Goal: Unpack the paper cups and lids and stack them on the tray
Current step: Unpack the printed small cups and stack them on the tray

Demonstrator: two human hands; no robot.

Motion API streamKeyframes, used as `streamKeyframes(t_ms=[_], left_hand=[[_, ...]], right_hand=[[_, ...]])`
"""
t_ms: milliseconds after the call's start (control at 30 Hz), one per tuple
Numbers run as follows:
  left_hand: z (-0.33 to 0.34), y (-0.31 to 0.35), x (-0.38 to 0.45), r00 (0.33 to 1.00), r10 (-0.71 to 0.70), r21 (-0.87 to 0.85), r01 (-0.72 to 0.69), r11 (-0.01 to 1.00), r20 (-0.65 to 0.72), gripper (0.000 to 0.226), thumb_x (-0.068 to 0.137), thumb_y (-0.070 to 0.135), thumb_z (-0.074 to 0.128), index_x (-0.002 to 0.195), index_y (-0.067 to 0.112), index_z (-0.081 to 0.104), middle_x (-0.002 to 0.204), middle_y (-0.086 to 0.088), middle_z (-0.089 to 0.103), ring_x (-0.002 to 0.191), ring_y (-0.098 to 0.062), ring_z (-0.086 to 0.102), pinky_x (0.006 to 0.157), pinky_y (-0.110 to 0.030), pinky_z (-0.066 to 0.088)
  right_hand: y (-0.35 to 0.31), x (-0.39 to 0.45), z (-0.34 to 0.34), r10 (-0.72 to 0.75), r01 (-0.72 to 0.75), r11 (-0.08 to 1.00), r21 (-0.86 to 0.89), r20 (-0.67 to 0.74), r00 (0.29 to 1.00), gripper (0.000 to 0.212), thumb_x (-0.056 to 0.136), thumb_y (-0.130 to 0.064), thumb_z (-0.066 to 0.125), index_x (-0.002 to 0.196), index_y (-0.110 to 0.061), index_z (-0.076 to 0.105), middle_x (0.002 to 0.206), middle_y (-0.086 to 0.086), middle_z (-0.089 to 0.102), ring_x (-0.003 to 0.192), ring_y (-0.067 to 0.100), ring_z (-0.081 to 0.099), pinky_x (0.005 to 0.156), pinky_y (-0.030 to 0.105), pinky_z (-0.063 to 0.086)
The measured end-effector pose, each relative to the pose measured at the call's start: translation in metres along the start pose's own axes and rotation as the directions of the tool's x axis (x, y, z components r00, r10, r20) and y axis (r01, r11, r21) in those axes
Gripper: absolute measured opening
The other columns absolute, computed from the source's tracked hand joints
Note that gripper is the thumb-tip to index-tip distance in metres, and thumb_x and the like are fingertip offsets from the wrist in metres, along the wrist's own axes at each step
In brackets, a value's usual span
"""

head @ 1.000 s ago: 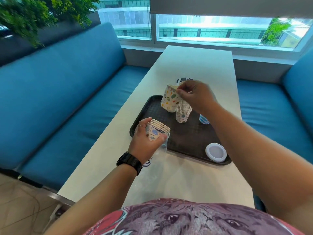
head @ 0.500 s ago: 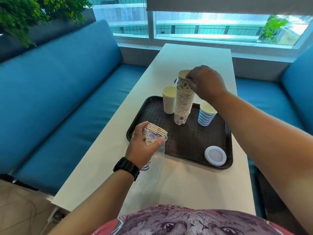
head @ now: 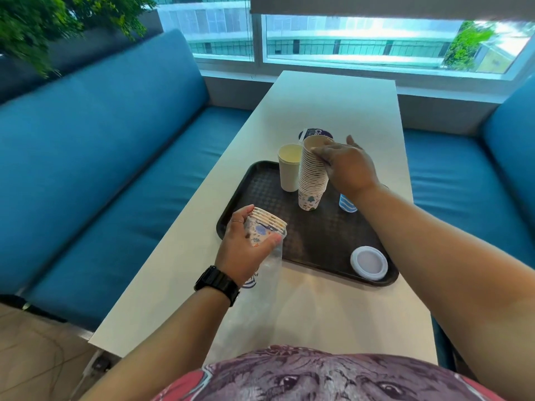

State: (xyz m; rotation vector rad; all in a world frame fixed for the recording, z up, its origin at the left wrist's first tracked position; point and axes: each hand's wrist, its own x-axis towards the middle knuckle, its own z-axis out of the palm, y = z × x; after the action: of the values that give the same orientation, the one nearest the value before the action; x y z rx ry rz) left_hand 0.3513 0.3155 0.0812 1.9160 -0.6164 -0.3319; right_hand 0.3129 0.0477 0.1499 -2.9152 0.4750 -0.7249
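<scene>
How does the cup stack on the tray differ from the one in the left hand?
The tall stack stands upright on the tray, touched near its top by the right hand; the short stack is held tilted in the left hand, still partly inside a clear plastic sleeve. The tall stack has many more cups. Both are nested printed paper cups.
</scene>
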Motion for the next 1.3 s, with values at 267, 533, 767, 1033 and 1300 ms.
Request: streamKeyframes(t_ms=[267, 533, 767, 1033, 1300], left_hand=[[-0.003, 0.005, -0.004, 1.000, 0.008, -0.017, -0.008, 1.000, -0.009, 0.077, 0.080, 0.034, 0.080, 0.140, 0.031, 0.032, 0.139, 0.002, 0.044, 0.115, -0.014, 0.057, 0.084, -0.009, 0.050], [-0.001, 0.013, -0.010, 0.999, 0.049, -0.016, -0.049, 0.999, -0.023, 0.077, 0.080, 0.027, 0.081, 0.140, 0.025, 0.033, 0.130, 0.004, 0.041, 0.107, -0.009, 0.055, 0.074, -0.002, 0.047], [-0.003, 0.016, -0.012, 0.997, 0.071, -0.030, -0.072, 0.997, -0.038, 0.077, 0.079, 0.029, 0.082, 0.137, 0.028, 0.032, 0.132, 0.000, 0.045, 0.108, -0.015, 0.060, 0.077, -0.011, 0.051], [-0.004, 0.016, -0.014, 0.993, 0.107, -0.021, -0.108, 0.994, -0.045, 0.067, 0.081, 0.028, 0.080, 0.124, 0.035, 0.030, 0.131, -0.004, 0.049, 0.108, -0.017, 0.061, 0.079, -0.016, 0.054], [-0.006, 0.016, -0.016, 0.991, 0.132, -0.022, -0.133, 0.991, -0.038, 0.064, 0.080, 0.028, 0.080, 0.121, 0.038, 0.031, 0.127, -0.002, 0.051, 0.106, -0.017, 0.063, 0.081, -0.021, 0.056]], right_hand=[[-0.043, -0.028, -0.020, 0.166, -0.128, 0.934, 0.332, -0.086, 0.982, 0.031, 0.092, -0.014, 0.061, 0.122, -0.017, 0.067, 0.132, 0.006, 0.062, 0.132, 0.022, 0.048, 0.117, 0.040, 0.025], [-0.087, -0.067, -0.019, 0.169, -0.333, 0.705, 0.626, 0.309, 0.936, 0.016, 0.092, -0.032, 0.064, 0.106, -0.029, 0.073, 0.097, -0.017, 0.068, 0.090, -0.006, 0.060, 0.079, 0.012, 0.044], [-0.099, -0.088, -0.012, 0.151, -0.412, 0.586, 0.698, 0.406, 0.901, 0.016, 0.096, -0.029, 0.058, 0.104, -0.028, 0.072, 0.092, -0.016, 0.071, 0.088, 0.002, 0.064, 0.074, 0.016, 0.048], [-0.109, -0.103, -0.013, 0.222, -0.435, 0.479, 0.763, 0.374, 0.901, 0.015, 0.097, -0.013, 0.056, 0.097, -0.021, 0.069, 0.087, -0.009, 0.067, 0.078, 0.000, 0.060, 0.061, 0.003, 0.042], [-0.110, -0.103, -0.014, 0.237, -0.436, 0.462, 0.772, 0.366, 0.900, 0.016, 0.096, -0.010, 0.057, 0.090, -0.021, 0.069, 0.081, -0.006, 0.067, 0.071, 0.007, 0.056, 0.058, 0.008, 0.046]])
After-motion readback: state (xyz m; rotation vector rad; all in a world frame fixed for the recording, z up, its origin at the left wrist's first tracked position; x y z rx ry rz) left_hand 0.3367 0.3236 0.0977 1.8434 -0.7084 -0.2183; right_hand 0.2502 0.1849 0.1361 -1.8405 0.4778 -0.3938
